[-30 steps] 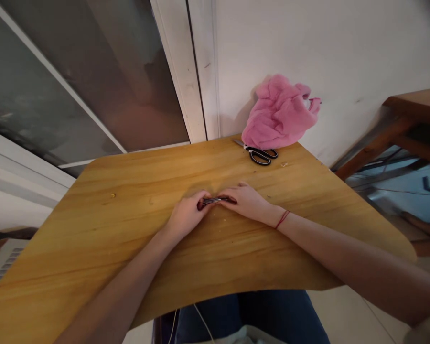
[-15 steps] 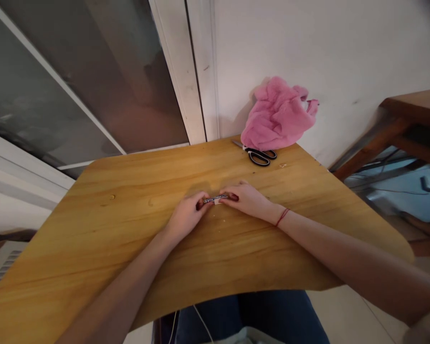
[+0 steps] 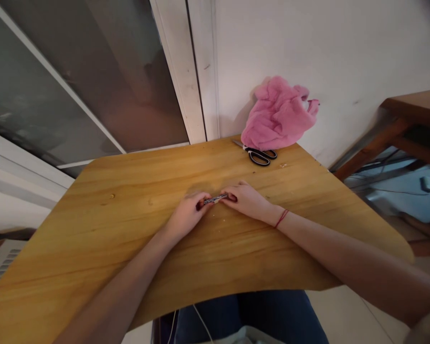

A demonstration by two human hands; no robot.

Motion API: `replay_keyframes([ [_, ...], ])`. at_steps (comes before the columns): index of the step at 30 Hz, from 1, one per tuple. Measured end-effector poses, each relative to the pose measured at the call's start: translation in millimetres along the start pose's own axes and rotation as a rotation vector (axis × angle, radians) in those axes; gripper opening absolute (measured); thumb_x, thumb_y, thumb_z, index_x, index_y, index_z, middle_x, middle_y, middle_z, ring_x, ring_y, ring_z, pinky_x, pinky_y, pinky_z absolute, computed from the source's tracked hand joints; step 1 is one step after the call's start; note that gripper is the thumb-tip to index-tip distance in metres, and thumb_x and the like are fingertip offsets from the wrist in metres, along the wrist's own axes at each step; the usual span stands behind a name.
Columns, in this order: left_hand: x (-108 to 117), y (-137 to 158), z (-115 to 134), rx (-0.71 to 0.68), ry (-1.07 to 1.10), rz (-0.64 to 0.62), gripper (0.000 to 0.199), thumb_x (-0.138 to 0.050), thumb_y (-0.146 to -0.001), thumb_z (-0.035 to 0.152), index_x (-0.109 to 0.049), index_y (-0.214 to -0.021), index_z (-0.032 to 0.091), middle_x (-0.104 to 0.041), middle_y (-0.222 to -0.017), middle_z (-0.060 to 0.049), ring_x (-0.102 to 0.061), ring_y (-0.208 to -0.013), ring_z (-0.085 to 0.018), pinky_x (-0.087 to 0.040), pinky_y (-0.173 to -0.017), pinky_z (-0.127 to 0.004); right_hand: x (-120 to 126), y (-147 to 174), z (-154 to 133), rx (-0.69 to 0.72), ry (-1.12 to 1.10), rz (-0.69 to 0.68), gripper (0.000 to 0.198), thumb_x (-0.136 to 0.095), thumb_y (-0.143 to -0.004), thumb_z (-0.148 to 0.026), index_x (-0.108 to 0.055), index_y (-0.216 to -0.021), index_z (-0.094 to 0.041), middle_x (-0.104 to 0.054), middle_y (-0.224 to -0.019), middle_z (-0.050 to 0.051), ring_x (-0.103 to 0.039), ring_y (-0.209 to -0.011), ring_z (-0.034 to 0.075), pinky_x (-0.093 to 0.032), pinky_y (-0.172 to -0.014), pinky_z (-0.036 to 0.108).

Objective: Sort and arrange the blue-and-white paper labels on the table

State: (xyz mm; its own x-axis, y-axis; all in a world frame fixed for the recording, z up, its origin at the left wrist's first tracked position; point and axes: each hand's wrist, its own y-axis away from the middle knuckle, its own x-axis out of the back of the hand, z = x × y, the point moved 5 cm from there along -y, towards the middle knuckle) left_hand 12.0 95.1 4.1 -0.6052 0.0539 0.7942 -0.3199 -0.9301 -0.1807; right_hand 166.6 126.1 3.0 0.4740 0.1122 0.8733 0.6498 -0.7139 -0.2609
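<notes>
A small, thin, flat strip in dark and silvery tones (image 3: 215,198) lies between the two sets of fingers, bridging the narrow gap from one to the other, slightly higher at its right end; its material is too small to tell. The left hand (image 3: 187,215) has its thumb and fingers (image 3: 202,196) nearly closed, pinching the strip's left end. The right hand (image 3: 249,201) curls in the same way, its thumb and fingertips closed around the right end, with only a slight hollow behind them. A little pale patch shows at the strip's lower edge, just beside the right fingers. Behind those fingers, a thin red cord bracelet (image 3: 282,218) circles the right wrist. Under both sets of fingers spreads a yellow-brown wood-grained desk (image 3: 75,229), and whether the strip touches it cannot be told. Tiny pale specks (image 3: 224,220) dot the surface just nearer the body than the fingers, and a small yellowish crumb (image 3: 112,196) lies well to their left. Beyond the fingers to the right rest black-handled metal scissors (image 3: 250,151), their blades partly hidden by a crumpled, soft pink cloth bundle (image 3: 277,114), which leans on the white wall (image 3: 326,48) farther beyond.
</notes>
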Motion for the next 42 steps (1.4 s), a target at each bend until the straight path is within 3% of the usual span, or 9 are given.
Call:
replay_keyframes([
  [4,12,1,4,-0.018,-0.041,0.108,0.019,-0.056,-0.081,0.034,-0.059,-0.096,0.022,-0.055,-0.073,0.002,-0.049,-0.069,-0.013,-0.038,-0.067,-0.025,8,2,0,0.027,-0.040,0.121,0.020,-0.056,-0.083,-0.031,-0.061,-0.095,-0.016,-0.053,-0.062,-0.004,-0.046,-0.057,0.009,-0.028,-0.070,0.026],
  [7,9,0,-4,0.015,-0.030,0.051,0.034,-0.064,-0.073,0.040,-0.056,-0.102,0.023,-0.053,-0.071,0.003,-0.049,-0.067,-0.013,-0.038,-0.064,-0.025,5,3,2,0.013,-0.080,0.044,0.029,-0.060,-0.080,-0.039,-0.061,-0.101,-0.018,-0.054,-0.062,-0.005,-0.046,-0.056,0.008,-0.028,-0.069,0.025],
  [10,-1,1,-8,0.028,0.008,-0.061,0.020,-0.060,-0.077,0.036,-0.058,-0.092,0.022,-0.053,-0.067,0.004,-0.048,-0.062,-0.012,-0.037,-0.060,-0.023,0,2,0,0.029,-0.049,-0.049,0.022,-0.058,-0.082,-0.037,-0.063,-0.095,-0.021,-0.056,-0.062,-0.005,-0.047,-0.056,0.008,-0.027,-0.068,0.026],
  [14,2,2,2,-0.003,0.024,-0.002,0.010,-0.049,-0.084,0.027,-0.058,-0.085,0.022,-0.054,-0.071,0.003,-0.048,-0.065,-0.012,-0.037,-0.063,-0.024,1,2,-8,0.094,0.035,0.009,0.024,-0.049,-0.089,-0.032,-0.063,-0.077,-0.018,-0.056,-0.060,-0.004,-0.044,-0.054,0.008,-0.027,-0.069,0.027],
  [17,7,2,2,0.033,0.060,0.056,0.013,-0.052,-0.083,0.031,-0.058,-0.090,0.021,-0.051,-0.070,0.003,-0.046,-0.064,-0.012,-0.037,-0.062,-0.023,7,3,-5,0.043,0.006,0.094,0.023,-0.052,-0.087,-0.037,-0.064,-0.088,-0.017,-0.055,-0.059,-0.004,-0.044,-0.054,0.008,-0.028,-0.070,0.026],
  [20,4,0,-5,0.081,0.078,0.019,0.019,-0.055,-0.081,0.031,-0.056,-0.097,0.021,-0.049,-0.068,0.004,-0.045,-0.062,-0.011,-0.037,-0.059,-0.023,6,3,3,-0.025,-0.038,0.045,0.029,-0.057,-0.082,-0.040,-0.061,-0.101,-0.017,-0.057,-0.062,-0.004,-0.047,-0.056,0.009,-0.029,-0.070,0.026],
  [25,-3,-1,-4,0.031,0.051,-0.023,0.009,-0.051,-0.083,0.026,-0.058,-0.083,0.020,-0.052,-0.070,0.002,-0.048,-0.066,-0.012,-0.036,-0.063,-0.023,-1,1,3,-0.023,-0.028,-0.046,0.021,-0.054,-0.086,-0.036,-0.062,-0.096,-0.019,-0.059,-0.065,-0.004,-0.050,-0.059,0.009,-0.030,-0.071,0.027],
  [33,-7,-1,2,0.006,0.081,-0.026,0.016,-0.042,-0.088,0.024,-0.057,-0.092,0.020,-0.058,-0.085,-0.002,-0.052,-0.079,-0.015,-0.040,-0.074,-0.027,-1,-2,5,-0.102,-0.040,-0.033,0.024,-0.059,-0.082,-0.034,-0.060,-0.097,-0.015,-0.059,-0.065,-0.002,-0.050,-0.058,0.010,-0.033,-0.071,0.027],
  [42,-9,-1,1,-0.010,0.024,-0.013,0.015,-0.054,-0.081,0.033,-0.057,-0.089,0.020,-0.052,-0.077,-0.001,-0.047,-0.074,-0.015,-0.038,-0.068,-0.026,-6,-2,5,-0.044,-0.127,-0.044,0.024,-0.058,-0.082,-0.034,-0.058,-0.097,-0.016,-0.055,-0.064,-0.004,-0.047,-0.056,0.008,-0.032,-0.066,0.025],
])
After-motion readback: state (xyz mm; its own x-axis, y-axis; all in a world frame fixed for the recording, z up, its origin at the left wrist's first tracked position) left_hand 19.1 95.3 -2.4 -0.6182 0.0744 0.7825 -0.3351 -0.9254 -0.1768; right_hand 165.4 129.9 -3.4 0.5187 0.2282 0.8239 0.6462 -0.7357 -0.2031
